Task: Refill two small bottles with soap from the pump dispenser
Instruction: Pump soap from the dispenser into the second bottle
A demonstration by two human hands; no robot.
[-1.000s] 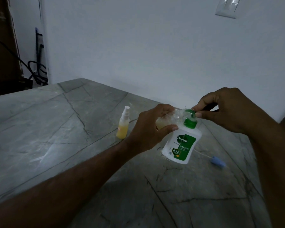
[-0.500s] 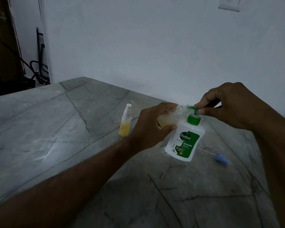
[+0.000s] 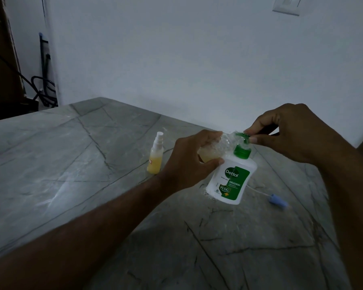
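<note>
A white pump dispenser [image 3: 232, 177] with a green label and green pump head stands on the grey marble table [image 3: 71, 164]. My left hand [image 3: 191, 160] holds a small clear bottle [image 3: 215, 148], partly filled with yellowish soap, tilted with its mouth against the pump spout. The fingers of my right hand [image 3: 289, 132] pinch the green pump head from the right. A second small spray bottle [image 3: 155, 156] with a white cap and yellow liquid stands upright on the table, left of my left hand.
A small blue cap with a thin white tube [image 3: 278, 201] lies on the table right of the dispenser. A white wall runs close behind. Dark cables [image 3: 44, 88] hang at the far left corner.
The pump head stands a little higher above the green collar than before. My hands keep their grips. The view has shifted slightly.
</note>
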